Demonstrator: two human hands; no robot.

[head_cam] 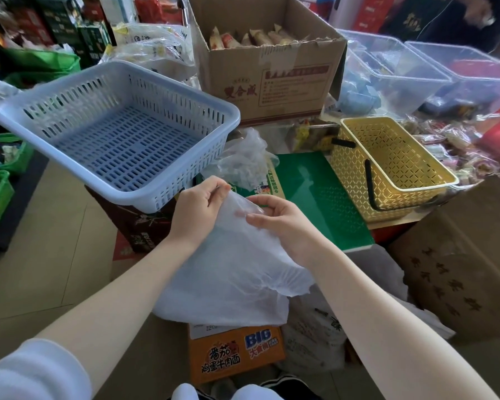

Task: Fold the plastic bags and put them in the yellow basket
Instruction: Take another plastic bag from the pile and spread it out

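Note:
A translucent white plastic bag (228, 272) hangs in front of me, held up by both hands at its top edge. My left hand (198, 210) pinches the upper left corner between thumb and fingers. My right hand (277, 220) grips the edge just to the right, fingers curled over the film. The yellow basket (358, 174) with black handles stands to the right on a green surface (326, 203); nothing shows inside it. Several crumpled clear bags (246, 157) lie beyond my hands, between the two baskets.
A pale blue slotted basket (122, 131) sits tilted on a dark carton at the left. A brown cardboard box (269, 76) of packets stands behind. Clear bins (416, 70) are at back right, an orange noodle carton (234, 356) below, a brown box (459, 272) at right.

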